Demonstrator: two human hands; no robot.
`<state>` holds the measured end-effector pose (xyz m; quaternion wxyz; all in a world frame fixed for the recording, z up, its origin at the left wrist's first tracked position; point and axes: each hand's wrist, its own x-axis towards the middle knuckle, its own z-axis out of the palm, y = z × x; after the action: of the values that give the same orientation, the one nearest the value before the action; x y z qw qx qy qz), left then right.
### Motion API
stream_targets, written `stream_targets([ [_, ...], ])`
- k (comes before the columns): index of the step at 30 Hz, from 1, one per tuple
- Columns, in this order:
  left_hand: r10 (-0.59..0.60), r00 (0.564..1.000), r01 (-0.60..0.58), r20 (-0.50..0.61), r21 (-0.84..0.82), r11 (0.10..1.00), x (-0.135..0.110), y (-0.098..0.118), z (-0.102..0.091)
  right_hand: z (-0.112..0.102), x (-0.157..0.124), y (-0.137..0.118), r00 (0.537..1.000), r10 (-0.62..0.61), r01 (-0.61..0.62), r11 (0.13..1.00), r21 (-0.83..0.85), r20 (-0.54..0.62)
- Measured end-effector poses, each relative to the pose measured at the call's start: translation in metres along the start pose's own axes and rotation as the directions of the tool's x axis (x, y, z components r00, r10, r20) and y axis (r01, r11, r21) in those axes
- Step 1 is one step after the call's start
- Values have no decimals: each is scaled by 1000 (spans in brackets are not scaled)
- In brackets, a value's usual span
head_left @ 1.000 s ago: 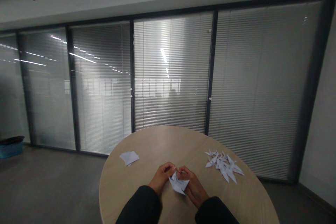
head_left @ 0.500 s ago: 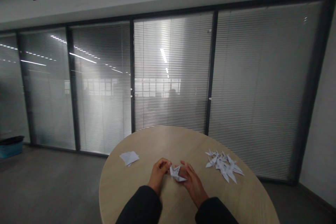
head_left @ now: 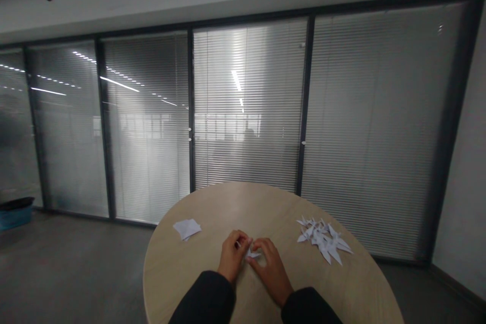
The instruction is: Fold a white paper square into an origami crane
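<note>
Now the left hand (head_left: 233, 254) and right hand (head_left: 269, 269) both pinch the folded paper (head_left: 252, 253), held low on the table (head_left: 182, 273). Its visible strip runs nine to three. Earlier it stood more exposed, right fingers spread. Farther off, flat sheets (head_left: 187, 228) lie at ten o'clock, a folded pile (head_left: 324, 239) at two.

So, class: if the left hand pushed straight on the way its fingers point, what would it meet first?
The left hand touches the small folded paper; just beyond it, probably, comes the right hand, though depth is unclear.
</note>
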<state>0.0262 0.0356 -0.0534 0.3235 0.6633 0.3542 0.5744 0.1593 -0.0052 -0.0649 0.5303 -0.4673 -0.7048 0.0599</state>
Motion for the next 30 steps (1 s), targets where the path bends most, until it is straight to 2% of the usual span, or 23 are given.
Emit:
stream_targets([
  [7, -95, 993, 104, 65, -160, 982, -1, -2, 3, -2, 0, 10, 1000, 16, -15, 999, -47, 27],
  [17, -118, 986, 133, 119, -134, 982, 1, -8, 6, 2, 0, 20, 999, 12, -17, 988, -153, -34],
  [30, -113, 990, 121, 88, -92, 988, -3, 2, 5, -1, -1, 9, 996, -75, 60, 959, -276, -45],
])
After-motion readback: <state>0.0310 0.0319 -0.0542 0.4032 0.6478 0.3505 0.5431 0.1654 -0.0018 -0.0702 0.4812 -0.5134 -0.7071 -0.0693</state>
